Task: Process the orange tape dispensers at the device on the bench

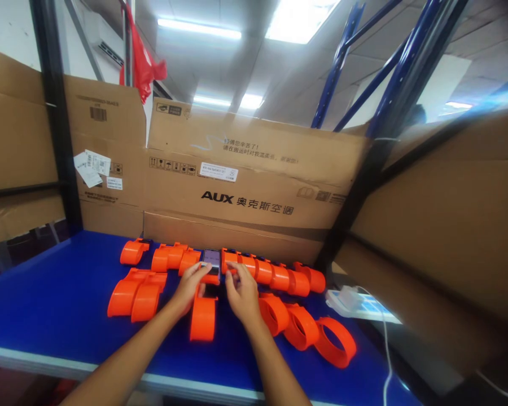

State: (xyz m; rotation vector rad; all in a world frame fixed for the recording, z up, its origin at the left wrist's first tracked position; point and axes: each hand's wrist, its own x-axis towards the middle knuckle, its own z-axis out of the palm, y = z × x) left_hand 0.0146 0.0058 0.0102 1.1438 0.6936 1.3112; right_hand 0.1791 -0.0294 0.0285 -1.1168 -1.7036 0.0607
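Big flattened cardboard boxes point(254, 186) wall in the back and sides of the work area, the middle one printed with "AUX" and a white label, another at the left carrying loose paper stickers; blue steel rack beams point(381, 73) rise behind them at the right under ceiling lights. In front lies a blue tabletop point(59, 304) with a pale front edge. Across it sit many orange wristband-like devices: a back row point(275, 276) lined up side by side close to the cardboard, a group of 3 open bands point(305, 330) at the right front, a pair point(138, 296) lying at the left front, and 1 band point(203, 318) standing just ahead of the hands. A white charger block with a cable point(347, 299) rests at the table's right edge. Both bare forearms reach in from the bottom to the middle of the back row. The left hand point(190, 285) is curled, its fingertips holding the left edge of a small dark-screened device point(212, 260) seated in an orange band — that device sits in the center of the back row, between the orange units on either side. The right hand point(241, 293) is loosely open beside it, fingers extended toward the device's right side and the neighbouring orange unit; whether the fingertips press on it or only hover — the view does not tell.
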